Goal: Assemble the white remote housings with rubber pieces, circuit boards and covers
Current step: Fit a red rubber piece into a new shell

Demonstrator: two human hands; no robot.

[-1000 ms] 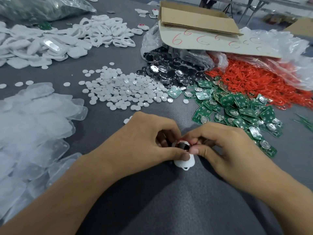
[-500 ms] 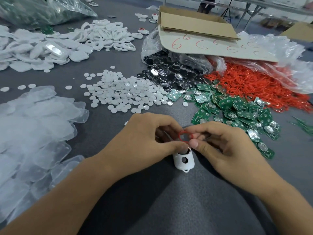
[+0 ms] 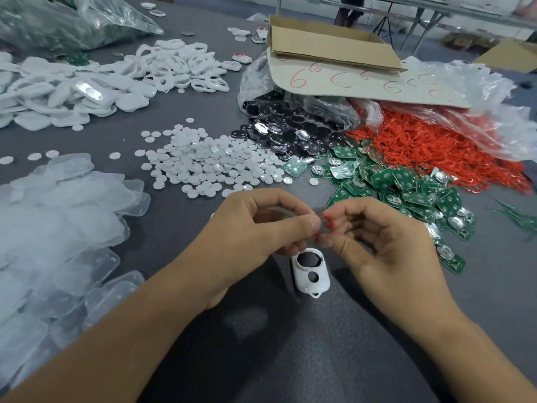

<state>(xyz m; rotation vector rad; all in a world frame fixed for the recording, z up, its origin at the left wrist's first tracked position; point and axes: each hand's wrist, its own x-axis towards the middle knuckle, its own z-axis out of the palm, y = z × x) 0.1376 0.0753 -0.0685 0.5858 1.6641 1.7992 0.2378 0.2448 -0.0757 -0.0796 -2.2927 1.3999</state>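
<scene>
Well, both hands are busy with one small red ring [image 3: 327, 223], held up just above the housing [image 3: 311, 274]. The left hand [image 3: 255, 228] pinches its left side between thumb and forefinger, with the other fingers curled under. The right hand [image 3: 386, 245] pinches the opposite side the same way. Neither hand has hold of anything else that I can see.

The ring looks thin, soft and stretchy, and nearly weightless. It will probably fold or twist rather than keep its shape, so taking it at two opposite points, as now, seems the sensible grip. A one-sided pinch would likely let it flop.

The housing sits on the table [image 3: 290, 359] between the wrists, right under the left fingertips, though I cannot tell whether they touch it. It looks like light, stiff, smooth plastic, apt to skate if pushed, so I would hold it by its long edges. Its long axis runs almost straight away from the person. The big opening is at the far end, the small round hole is in the middle, and the little loop points back toward the person.
</scene>
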